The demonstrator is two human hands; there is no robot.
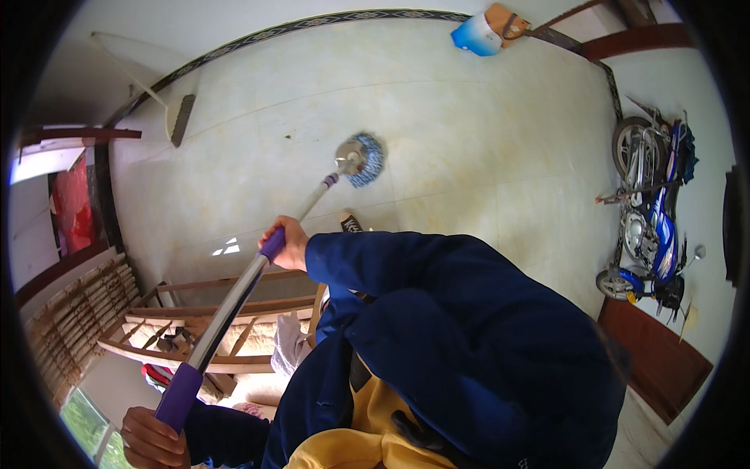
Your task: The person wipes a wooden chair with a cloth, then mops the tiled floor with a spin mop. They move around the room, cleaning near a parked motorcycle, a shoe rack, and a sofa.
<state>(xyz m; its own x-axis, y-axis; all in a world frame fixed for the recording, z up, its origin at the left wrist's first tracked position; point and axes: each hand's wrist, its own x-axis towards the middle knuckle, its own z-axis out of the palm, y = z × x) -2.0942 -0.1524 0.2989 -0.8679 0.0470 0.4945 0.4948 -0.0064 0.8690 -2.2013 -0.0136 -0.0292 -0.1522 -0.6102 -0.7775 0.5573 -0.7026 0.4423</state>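
Note:
My right hand [291, 243] grips the purple middle sleeve of a spin mop's metal pole [230, 305]. Lower left, my left hand [153, 439] is closed around the purple grip [180, 397] at the pole's upper end. The pole slants across the view to a round mop head [366, 161] with blue and white strands, which rests on the pale tiled floor [445, 129]. A small dark speck [287, 137] lies on the floor left of the mop head. A dark shoe with white laces [350, 223] shows just beyond my right sleeve.
A long-handled broom [181, 120] leans at the left wall. A blue motorcycle [659, 223] stands along the right wall, near a brown door [653, 357]. A blue and white bag [479, 36] sits at the far wall. Wooden furniture [246, 363] with cloths lies left of my body.

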